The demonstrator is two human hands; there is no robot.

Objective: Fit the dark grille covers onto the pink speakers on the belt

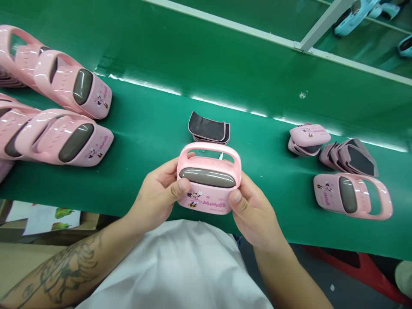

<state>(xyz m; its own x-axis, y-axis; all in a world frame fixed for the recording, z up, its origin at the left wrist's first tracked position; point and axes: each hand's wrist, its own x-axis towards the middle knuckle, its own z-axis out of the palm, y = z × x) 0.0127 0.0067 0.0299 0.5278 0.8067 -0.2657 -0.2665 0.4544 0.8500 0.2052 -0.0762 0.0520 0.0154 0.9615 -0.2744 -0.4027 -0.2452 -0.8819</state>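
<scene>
Over bench point(267, 167) — L hand point(157, 195) & R hand point(257, 214), fingers pinching pink case point(209, 198) — long axis sideways, handle point(209, 147) pointing fwd.

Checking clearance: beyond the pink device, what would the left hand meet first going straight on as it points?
Beyond the pink device, the left hand would probably meet the dark curved panels first, but depth is unclear; it might pass above.

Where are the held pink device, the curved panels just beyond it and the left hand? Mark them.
Held pink device point(207, 177), head view: dark window.
Curved panels point(207, 128), head view: top one's dark face.
Left hand point(157, 195), head view: near the thumb's base.
</scene>
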